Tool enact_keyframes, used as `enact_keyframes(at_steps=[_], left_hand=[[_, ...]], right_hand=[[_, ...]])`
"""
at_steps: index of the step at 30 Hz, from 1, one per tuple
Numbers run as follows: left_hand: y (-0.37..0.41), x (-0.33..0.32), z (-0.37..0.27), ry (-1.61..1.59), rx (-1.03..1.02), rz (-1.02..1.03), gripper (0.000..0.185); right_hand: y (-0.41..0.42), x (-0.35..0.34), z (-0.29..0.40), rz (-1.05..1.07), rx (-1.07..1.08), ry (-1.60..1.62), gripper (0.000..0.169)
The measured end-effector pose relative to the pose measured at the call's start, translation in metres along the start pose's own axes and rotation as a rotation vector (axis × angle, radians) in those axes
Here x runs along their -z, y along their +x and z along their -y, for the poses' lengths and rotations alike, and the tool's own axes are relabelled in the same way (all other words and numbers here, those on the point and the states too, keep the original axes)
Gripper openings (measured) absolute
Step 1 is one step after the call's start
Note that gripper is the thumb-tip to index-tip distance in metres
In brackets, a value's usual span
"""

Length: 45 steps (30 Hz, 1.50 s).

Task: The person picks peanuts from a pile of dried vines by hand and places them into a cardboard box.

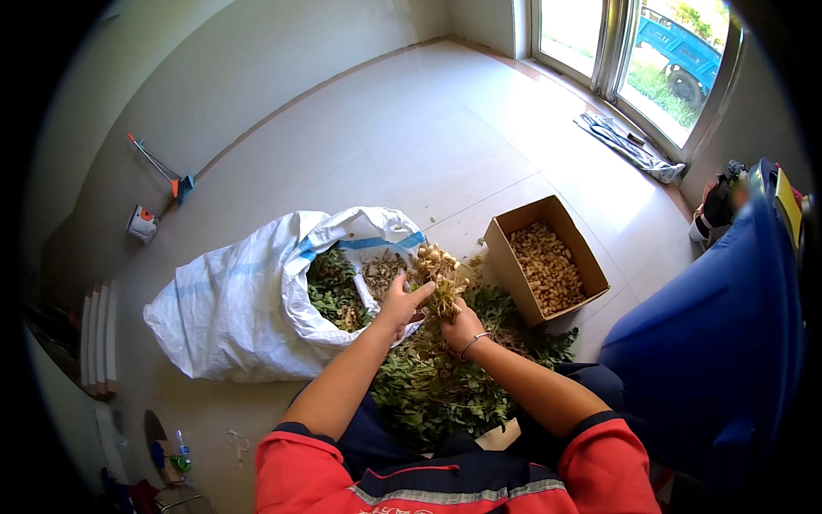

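Note:
My right hand [459, 326] grips a bunch of peanut plants [440, 283] by the stems, with the pods and roots pointing up and away from me. On the left side of that bunch is my left hand [401, 307], its thumb and index finger spread and the thumb against the pods. What lies in its palm is hidden. Beneath both hands spreads a heap of leafy green peanut plants [443, 392]. To the left lies a white woven sack [237, 295], its mouth towards my hands and green foliage [334, 289] inside.
A cardboard box [514, 276] of loose peanuts [546, 266] stands right of the heap. A large blue plastic container [700, 308] rises at the right. Dry debris [383, 266] lies by the sack's mouth. Farther off are a bucket [142, 224], a dustpan [185, 189] and a glazed door [661, 70].

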<state>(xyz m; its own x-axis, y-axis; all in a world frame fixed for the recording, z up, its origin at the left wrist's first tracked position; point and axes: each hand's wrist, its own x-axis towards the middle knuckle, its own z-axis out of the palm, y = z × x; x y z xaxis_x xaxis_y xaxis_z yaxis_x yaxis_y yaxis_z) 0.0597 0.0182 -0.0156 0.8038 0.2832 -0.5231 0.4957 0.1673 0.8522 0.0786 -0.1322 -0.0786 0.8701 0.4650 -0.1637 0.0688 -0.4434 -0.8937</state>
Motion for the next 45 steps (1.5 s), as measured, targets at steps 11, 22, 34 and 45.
enact_keyframes(at_steps=[11,22,34,45], left_hand=[[0.014,-0.008,0.01,-0.21,-0.091,-0.095,0.024],[0.014,-0.002,0.013,-0.322,-0.127,-0.228,0.017],[0.008,0.027,0.03,0.095,-0.459,-0.235,0.021],[-0.008,0.018,0.028,0.507,-0.669,-0.074,0.031]], right_hand=[[-0.03,-0.025,0.017,0.095,0.182,-0.389,0.037],[-0.037,-0.022,0.022,-0.041,0.438,-0.796,0.056],[-0.069,0.0,0.041,0.042,0.692,-0.556,0.053],[-0.02,0.048,0.061,-0.282,0.494,-0.056,0.012]])
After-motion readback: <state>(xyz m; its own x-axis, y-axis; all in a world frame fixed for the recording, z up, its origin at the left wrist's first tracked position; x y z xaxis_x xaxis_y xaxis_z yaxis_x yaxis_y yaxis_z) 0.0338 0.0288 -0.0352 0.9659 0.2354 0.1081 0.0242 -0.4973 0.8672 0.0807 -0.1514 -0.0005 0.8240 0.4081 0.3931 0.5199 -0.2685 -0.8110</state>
